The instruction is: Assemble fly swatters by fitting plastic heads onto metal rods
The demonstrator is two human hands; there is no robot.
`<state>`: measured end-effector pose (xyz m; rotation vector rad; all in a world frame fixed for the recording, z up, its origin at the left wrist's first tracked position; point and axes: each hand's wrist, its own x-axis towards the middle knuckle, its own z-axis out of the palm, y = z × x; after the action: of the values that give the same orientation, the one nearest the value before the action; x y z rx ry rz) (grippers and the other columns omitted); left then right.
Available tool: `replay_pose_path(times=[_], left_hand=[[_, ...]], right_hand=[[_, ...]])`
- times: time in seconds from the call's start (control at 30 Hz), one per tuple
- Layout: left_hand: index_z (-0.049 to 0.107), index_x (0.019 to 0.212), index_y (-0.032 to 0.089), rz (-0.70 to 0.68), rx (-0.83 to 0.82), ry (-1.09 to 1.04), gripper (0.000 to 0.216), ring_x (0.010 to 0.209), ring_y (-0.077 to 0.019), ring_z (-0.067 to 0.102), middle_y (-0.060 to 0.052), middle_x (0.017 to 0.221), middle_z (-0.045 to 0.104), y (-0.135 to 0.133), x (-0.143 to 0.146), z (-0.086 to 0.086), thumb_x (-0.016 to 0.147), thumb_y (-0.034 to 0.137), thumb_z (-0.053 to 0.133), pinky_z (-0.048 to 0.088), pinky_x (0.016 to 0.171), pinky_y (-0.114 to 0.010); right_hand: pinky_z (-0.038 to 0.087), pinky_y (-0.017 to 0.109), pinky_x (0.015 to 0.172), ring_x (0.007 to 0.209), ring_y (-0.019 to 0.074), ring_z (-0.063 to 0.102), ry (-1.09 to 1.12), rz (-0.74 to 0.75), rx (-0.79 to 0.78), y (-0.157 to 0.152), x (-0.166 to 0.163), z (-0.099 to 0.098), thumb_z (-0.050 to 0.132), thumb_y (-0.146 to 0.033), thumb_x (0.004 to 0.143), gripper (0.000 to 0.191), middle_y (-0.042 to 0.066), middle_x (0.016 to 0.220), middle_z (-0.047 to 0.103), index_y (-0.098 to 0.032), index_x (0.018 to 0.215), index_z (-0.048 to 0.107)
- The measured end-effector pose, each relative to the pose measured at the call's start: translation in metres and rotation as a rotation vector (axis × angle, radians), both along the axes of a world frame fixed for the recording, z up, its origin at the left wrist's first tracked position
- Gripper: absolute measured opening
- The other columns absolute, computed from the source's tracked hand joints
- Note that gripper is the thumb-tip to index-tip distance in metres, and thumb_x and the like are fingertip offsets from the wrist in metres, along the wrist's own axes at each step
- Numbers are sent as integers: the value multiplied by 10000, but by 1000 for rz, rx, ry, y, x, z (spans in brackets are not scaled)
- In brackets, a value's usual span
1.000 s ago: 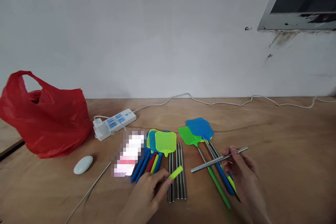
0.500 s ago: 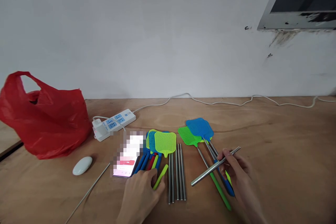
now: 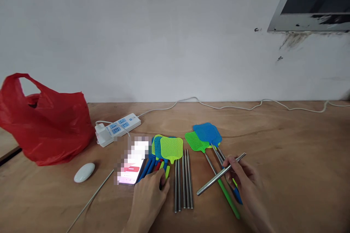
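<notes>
My right hand (image 3: 247,189) is closed on a metal rod (image 3: 220,174), held slanted just above the table over the handles of assembled fly swatters (image 3: 207,136). My left hand (image 3: 149,196) rests on the table with its fingers curled on a yellow-green handle (image 3: 167,171) at the near end of a pile of coloured handles and swatter heads (image 3: 171,148). Several loose metal rods (image 3: 183,180) lie side by side between my hands.
A phone (image 3: 131,169) with a lit screen lies left of the pile. A white power strip (image 3: 116,128), a red plastic bag (image 3: 46,123), a white oval object (image 3: 84,172) and a thin wire rod (image 3: 90,198) are on the wooden table (image 3: 287,160). A white cable (image 3: 246,106) runs along the wall.
My left hand moved the yellow-green handle forward and down onto the pile of handles. My right hand drifted slightly left and nearer with the rod.
</notes>
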<state>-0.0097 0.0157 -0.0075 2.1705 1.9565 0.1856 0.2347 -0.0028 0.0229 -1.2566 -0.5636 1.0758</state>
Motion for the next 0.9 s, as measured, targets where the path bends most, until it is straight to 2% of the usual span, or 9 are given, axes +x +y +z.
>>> replay_pose_path(times=[0.1,0.23,0.43,0.6,0.67,0.8,0.9], left_hand=[[513,692,213,-17,27,-38,228,689,-220,668,6,701,683,1,-2,-3,910,238,574,230,542,-260],[492,683,219,-40,74,-88,246,597,-199,627,17,629,631,-1,-5,-6,911,269,568,229,520,-249],[453,658,228,-126,223,-186,281,470,-159,534,39,541,530,-3,-9,-10,913,315,531,239,480,-238],[402,642,229,-220,342,-255,307,464,-139,511,43,558,508,-3,-6,-10,925,285,504,275,473,-236],[406,648,227,-247,374,-285,310,486,-135,518,39,586,518,-3,-5,-8,936,283,504,302,486,-233],[428,662,220,-300,408,-340,315,542,-133,546,27,637,544,-2,-8,-6,960,291,503,349,516,-227],[435,658,218,-326,455,-339,330,527,-128,527,29,623,529,1,-12,-6,969,301,505,341,498,-225]], right_hand=[[340,179,369,453,91,443,-34,8,-2,3,-3,-1,867,-601,544,471,-24,541,565,-184,674,691],[321,179,356,413,85,431,-73,25,6,5,-5,-4,851,-566,610,440,-55,516,539,-204,776,664],[337,224,400,456,114,448,-207,42,31,8,2,-11,830,-587,597,434,-42,530,519,-197,675,657],[255,239,405,449,108,372,-416,90,26,9,5,-16,735,-583,736,405,-56,519,435,-199,650,637],[251,236,389,431,108,385,-433,99,26,10,4,-18,703,-599,763,410,-50,525,470,-199,697,646],[311,227,358,410,113,471,-357,171,61,13,2,-25,617,-621,831,423,6,650,637,-198,848,637],[362,230,358,424,128,492,-361,199,73,14,0,-32,630,-609,819,472,13,679,663,-198,1051,625]])
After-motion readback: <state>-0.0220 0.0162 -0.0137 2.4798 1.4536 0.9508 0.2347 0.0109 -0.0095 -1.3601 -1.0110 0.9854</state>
